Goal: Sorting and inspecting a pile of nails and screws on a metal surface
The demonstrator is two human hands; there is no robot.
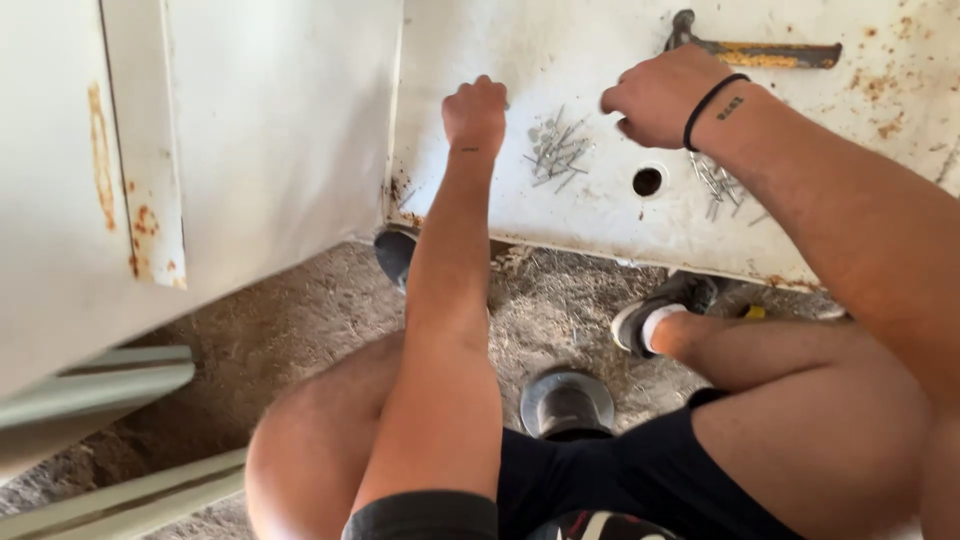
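Nearest, bare knees and a round grey weight [566, 402] on the dirt floor: the person squats low to reach the white rusted panel [600, 215]. Beyond, the left hand [475, 112] is clenched against it beside a nail pile [558, 152]. The right hand [660, 95] curls, pinching something unseen. Farthest lies a rusty tool [760, 50].

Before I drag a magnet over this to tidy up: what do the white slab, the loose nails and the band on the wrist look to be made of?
White slab: probably painted sheet steel; matte, chipped, with orange rust spots and a round hole.
Loose nails: bare grey metal, likely steel, thin and slightly shiny.
Wrist band on the right hand: black and thin, perhaps elastic or rubber; too small to tell.
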